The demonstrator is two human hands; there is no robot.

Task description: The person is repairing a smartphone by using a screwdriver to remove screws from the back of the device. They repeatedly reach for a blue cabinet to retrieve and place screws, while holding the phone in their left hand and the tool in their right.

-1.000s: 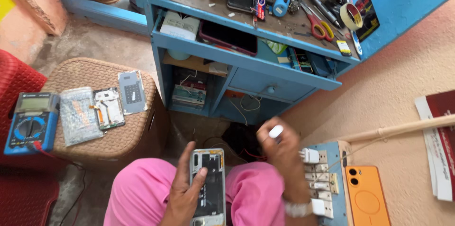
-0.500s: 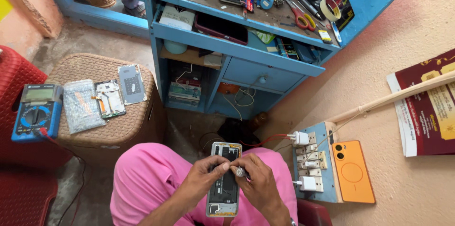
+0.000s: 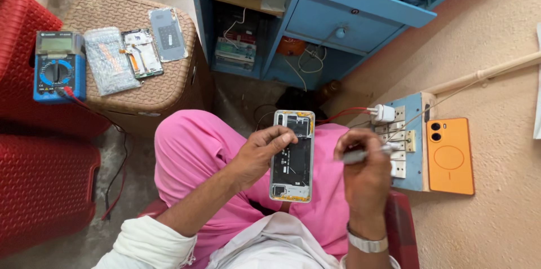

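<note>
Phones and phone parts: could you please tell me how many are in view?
4: opened phone in the left hand; orange phone beside the switchboard; frame and back cover on the wicker stool. Others may be hidden.

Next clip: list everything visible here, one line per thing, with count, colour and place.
opened phone with its back cover off: 1, black and silver, on the lap in the left hand
thin grey tool: 1, in the right hand
blue digital multimeter: 1, on the red plastic seat
brown wicker stool: 1, far left, carrying phone parts
grey phone back panel: 1, on the stool
orange phone: 1, right, beside the switchboard
blue switchboard with white charger: 1, right
blue wooden desk with drawer: 1, top
left hand: 1, gripping the phone's edge
right hand: 1, watch at the wrist
</note>
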